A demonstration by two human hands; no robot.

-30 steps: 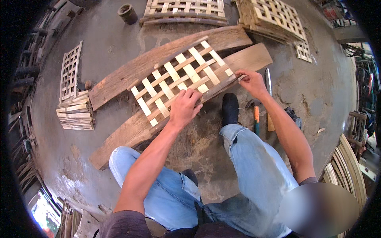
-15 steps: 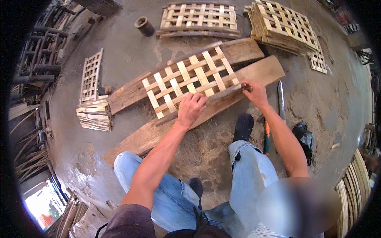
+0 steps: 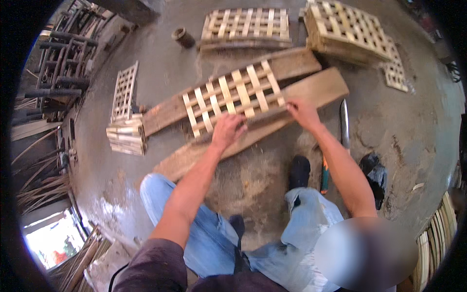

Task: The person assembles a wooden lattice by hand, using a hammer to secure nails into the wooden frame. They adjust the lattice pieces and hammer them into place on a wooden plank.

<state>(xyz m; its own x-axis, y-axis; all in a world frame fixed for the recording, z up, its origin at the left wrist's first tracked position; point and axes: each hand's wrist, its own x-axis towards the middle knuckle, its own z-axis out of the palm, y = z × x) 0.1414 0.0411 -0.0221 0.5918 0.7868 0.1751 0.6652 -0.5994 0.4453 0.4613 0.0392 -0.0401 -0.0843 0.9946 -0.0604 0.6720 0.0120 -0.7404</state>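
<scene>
On the two planks: a woven bamboo lattice panel [image 3: 233, 97] lies flat across both boards, at 12 o'clock from the seated person's knees.
Left hand [image 3: 227, 131]: palm down on the panel's near edge, fingers spread and pressing the slats, gripping nothing.
Right hand [image 3: 302, 112]: at the panel's near right corner, at 1 o'clock; fingers curled on the end of a strip, but whether they pinch it I cannot tell.
Planks: the far plank [image 3: 296, 64] and the near plank [image 3: 321, 87] run slantwise, with a gap between them under the panel.
Blade: a long knife [image 3: 344, 124] lies on the floor just beside the right forearm, at 2 o'clock, its handle near the right shoe [image 3: 298, 171].
Farther out: finished lattices [image 3: 245, 27] stacked at 12 o'clock, another stack [image 3: 348, 31] at 1 o'clock, a bundle of cut strips [image 3: 125, 136] at 10 o'clock.
Risk: the panel rests loosely over the gap, so uneven pressure from one hand could, I judge, skew the weave or tip it off the boards.
Risk: the bare blade so near the forearm could nick it on a careless sweep back.
</scene>
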